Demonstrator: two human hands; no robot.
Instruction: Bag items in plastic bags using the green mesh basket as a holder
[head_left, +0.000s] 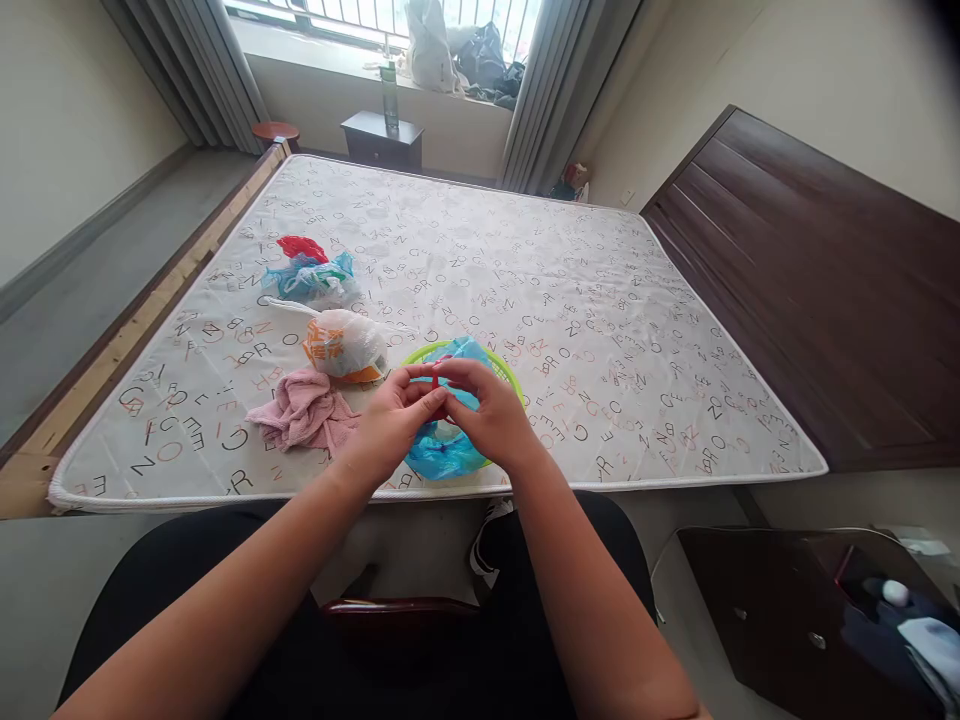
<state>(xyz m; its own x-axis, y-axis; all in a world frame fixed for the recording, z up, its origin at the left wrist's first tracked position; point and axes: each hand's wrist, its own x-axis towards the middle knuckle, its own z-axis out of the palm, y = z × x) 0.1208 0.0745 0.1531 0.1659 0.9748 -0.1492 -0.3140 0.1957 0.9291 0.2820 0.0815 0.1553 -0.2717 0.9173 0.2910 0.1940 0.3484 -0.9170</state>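
My left hand (403, 408) and my right hand (484, 405) meet at the fingertips above a round green basket (512, 378). Both are closed, with thumbs and fingers pinching a small, narrow red thing (435, 381) between them; its kind is too small to make out. A blue plastic bag (444, 456) lies in the basket and spills over its near rim, partly covered by my hands. Left of my left hand rests a crumpled pink cloth (304, 412). Just behind the cloth sits a filled white plastic bag (349, 343) with orange print.
Everything lies on a letter-patterned mattress (570, 300). Farther back at left are a crumpled blue plastic bag (306, 278) and a red one (302, 247). A dark headboard (810, 300) stands at right, and a dark cabinet (757, 600) at lower right.
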